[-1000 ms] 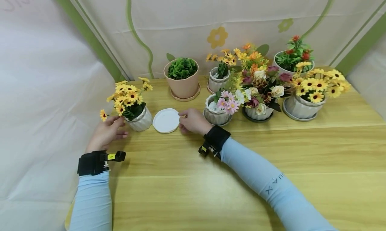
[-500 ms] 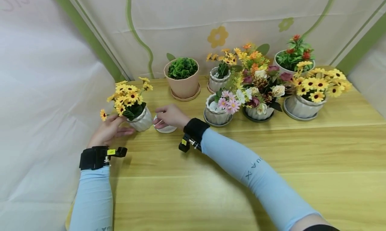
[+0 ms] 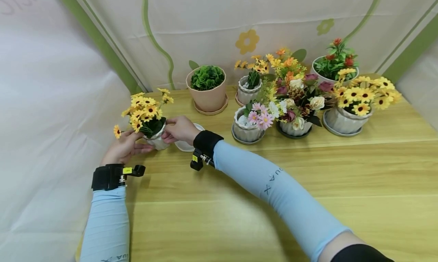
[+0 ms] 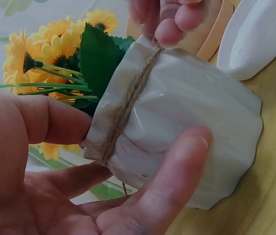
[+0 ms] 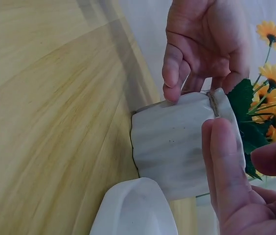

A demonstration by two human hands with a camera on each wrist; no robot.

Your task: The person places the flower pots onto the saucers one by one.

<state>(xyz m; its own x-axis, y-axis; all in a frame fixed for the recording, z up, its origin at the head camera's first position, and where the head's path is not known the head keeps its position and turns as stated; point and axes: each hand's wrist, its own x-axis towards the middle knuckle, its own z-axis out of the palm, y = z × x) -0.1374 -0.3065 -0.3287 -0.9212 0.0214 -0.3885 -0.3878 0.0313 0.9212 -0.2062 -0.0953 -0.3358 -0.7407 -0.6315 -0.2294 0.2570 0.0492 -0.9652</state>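
A whitish ceramic flower pot [image 3: 158, 141] with yellow artificial daisies [image 3: 145, 110] stands at the table's left, twine tied below its rim. My left hand [image 3: 124, 147] holds it from the left; in the left wrist view one finger [image 4: 184, 161] lies along the pot wall and others bend at the rim. My right hand [image 3: 181, 131] is at the pot's right side; in the right wrist view its fingertips [image 5: 222, 142] lie against the wall and the thumb [image 5: 270, 159] is at the rim. A white saucer [image 3: 186, 146] lies just right of the pot, partly under my right hand.
A peach pot [image 3: 207, 98] with a green plant stands on its saucer behind. Several potted flowers crowd the right, the nearest a pot with pink daisies [image 3: 248, 132]. A white cloth [image 3: 51, 121] borders the wooden table [image 3: 239, 224] on the left.
My right hand has moved left from the white saucer's right edge, across it, to the pot's right side. My left hand has stayed at the pot, its front finger reaching slightly further round.
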